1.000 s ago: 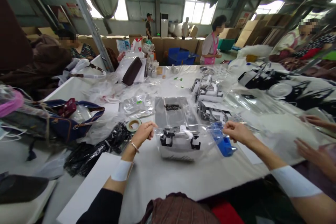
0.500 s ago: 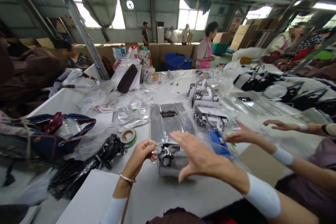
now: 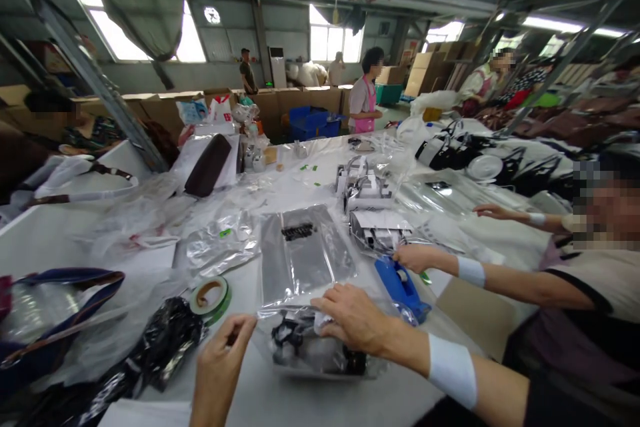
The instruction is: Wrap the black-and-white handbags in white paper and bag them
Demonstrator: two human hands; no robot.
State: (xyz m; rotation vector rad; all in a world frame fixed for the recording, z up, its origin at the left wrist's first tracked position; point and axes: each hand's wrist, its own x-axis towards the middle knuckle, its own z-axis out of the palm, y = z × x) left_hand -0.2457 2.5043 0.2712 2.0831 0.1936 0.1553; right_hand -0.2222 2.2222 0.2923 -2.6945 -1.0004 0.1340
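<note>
My left hand pinches the near left corner of a clear plastic bag at its open edge. Inside that bag lies a bag-like item with black and white packing, its kind partly hidden. My right hand, in a pale blue wrist cuff, curls its fingers onto the bag's upper right edge, where plastic and some white material bunch up. Just beyond both hands, a flat stack of clear plastic bags with a black print lies on the table. A green tape roll rests left of it.
A co-worker's hand reaches to a blue tape dispenser on my right. Wrapped handbags stand further back. Crumpled black plastic and a navy bag lie at left. A metal post rises at back left.
My view has swung right. My right hand came down from spread above the item to grip the bag's edge. A co-worker's hand has moved onto the tape dispenser.
</note>
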